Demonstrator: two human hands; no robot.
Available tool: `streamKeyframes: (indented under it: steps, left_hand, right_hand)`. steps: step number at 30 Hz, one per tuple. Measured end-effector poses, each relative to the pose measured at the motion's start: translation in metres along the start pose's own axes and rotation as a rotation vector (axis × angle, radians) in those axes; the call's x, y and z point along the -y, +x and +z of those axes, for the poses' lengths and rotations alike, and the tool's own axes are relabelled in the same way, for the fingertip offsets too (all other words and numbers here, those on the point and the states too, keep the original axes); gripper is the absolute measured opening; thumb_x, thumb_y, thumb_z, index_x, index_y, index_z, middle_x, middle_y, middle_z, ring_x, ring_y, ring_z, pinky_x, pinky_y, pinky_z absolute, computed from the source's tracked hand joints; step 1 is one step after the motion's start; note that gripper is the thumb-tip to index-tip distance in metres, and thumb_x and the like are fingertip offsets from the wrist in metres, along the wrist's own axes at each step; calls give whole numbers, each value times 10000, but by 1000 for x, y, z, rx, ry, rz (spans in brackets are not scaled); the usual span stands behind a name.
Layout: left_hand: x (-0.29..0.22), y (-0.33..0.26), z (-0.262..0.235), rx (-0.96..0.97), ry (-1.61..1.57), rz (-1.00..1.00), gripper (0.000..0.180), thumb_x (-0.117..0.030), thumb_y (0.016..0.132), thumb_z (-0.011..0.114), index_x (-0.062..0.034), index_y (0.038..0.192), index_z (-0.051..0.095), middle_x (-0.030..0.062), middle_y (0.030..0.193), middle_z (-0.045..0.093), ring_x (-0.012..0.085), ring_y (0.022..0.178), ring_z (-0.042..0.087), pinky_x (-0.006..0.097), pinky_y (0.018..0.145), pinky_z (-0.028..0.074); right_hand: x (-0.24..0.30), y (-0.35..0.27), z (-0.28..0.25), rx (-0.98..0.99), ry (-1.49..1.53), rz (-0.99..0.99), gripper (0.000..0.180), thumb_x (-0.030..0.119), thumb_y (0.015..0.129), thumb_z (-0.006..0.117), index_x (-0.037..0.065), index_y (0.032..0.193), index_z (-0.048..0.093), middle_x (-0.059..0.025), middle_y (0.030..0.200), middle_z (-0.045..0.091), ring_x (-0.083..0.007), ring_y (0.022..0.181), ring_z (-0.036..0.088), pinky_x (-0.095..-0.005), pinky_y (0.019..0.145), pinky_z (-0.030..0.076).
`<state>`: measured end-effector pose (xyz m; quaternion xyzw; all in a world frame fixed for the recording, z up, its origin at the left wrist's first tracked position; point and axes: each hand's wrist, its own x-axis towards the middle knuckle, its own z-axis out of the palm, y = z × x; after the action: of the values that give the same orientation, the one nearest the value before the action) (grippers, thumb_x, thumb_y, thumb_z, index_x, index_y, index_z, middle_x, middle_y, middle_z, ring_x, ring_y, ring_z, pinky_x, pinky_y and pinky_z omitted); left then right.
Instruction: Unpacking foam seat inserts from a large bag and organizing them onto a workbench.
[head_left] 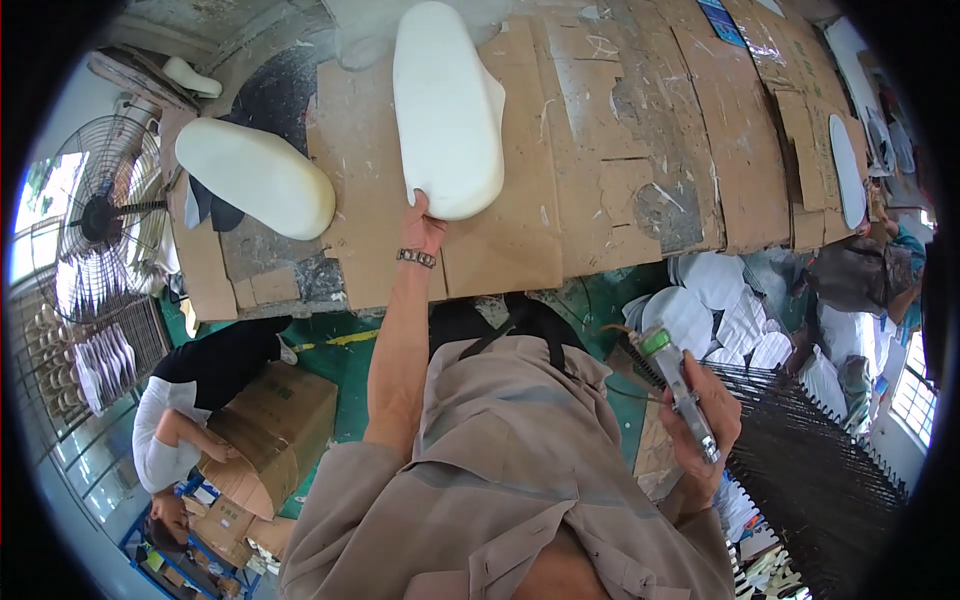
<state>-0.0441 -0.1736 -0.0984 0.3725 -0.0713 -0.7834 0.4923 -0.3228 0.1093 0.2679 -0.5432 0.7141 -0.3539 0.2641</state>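
My left hand, a bracelet on its wrist, grips the near end of a large white, smooth, shoe-shaped form. The thumb lies over the form's edge, and the other fingers are mostly hidden beneath it. This form lies lengthwise on the cardboard-covered table. To its left rests a second white form of similar shape, tilted outward, apart from my hand. My right hand is wrapped round a silver metal hand tool with a green end, held off the table at my right side. The tool's exact kind cannot be made out.
A wire-guard fan stands left of the table. Below it, a person in a white top bends over a cardboard box. Right of me are stacked white pieces and a dark, ridged surface. Another person is at far right.
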Motion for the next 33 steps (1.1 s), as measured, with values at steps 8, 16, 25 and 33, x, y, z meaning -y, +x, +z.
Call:
streamKeyframes:
  steps: [8, 16, 25, 33]
  left_hand:
    - [1, 1, 1, 40, -50, -5, 483, -252, 949, 672, -70, 1361, 500, 64, 1336, 609, 238, 1222, 596, 444, 1021, 528]
    - [0, -5, 18, 70, -52, 22, 488, -213, 950, 669, -68, 1376, 482, 74, 1328, 612, 239, 1223, 596, 442, 1020, 536]
    - [-12, -28, 27, 76, 31, 65, 498, -159, 960, 654, -61, 1405, 455, 65, 1361, 578, 226, 1258, 564, 437, 1041, 509]
    - [-38, -96, 33, 201, -71, 99, 548, -81, 940, 618, -40, 1444, 409, 107, 1400, 545, 307, 1311, 521, 551, 1115, 413]
  right_hand:
    - [1, -6, -16, 62, -95, 12, 533, 254, 869, 736, -61, 1282, 617, -110, 837, 658, -181, 713, 633, -296, 670, 498]
    - [-10, 14, -3, -106, -39, 9, 513, 184, 879, 736, -77, 1298, 597, -123, 838, 653, -185, 726, 635, -286, 668, 496]
    - [-97, 102, 77, -143, -37, 46, 566, 54, 866, 708, 18, 1399, 522, -182, 1088, 631, -282, 953, 643, -350, 842, 499]
    - [-276, 136, 210, -6, -832, -6, 723, 65, 825, 552, -72, 1488, 295, -247, 1476, 404, -444, 1360, 397, -481, 1056, 422]
